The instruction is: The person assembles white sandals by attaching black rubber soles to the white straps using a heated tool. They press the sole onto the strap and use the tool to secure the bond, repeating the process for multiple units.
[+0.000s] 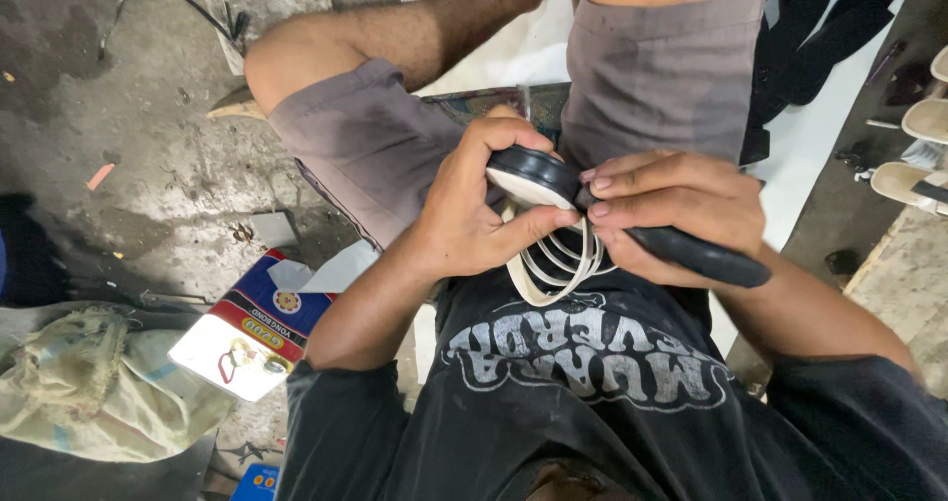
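Left hand (pixel 464 215) grip closed round sole (pixel 533 177), steadying; right hand (pixel 671 210) grip pinches black strap (pixel 696 254) against it; white straps (pixel 558 259) dangle.

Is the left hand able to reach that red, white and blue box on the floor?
Probably yes. The box lies on the floor just beside the left forearm, nothing between. But the left hand grips the black sole piece now.

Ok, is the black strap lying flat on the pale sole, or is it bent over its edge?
Bent over. The black strap curves round the pale sole's rim, pinched there by the left hand and right hand.
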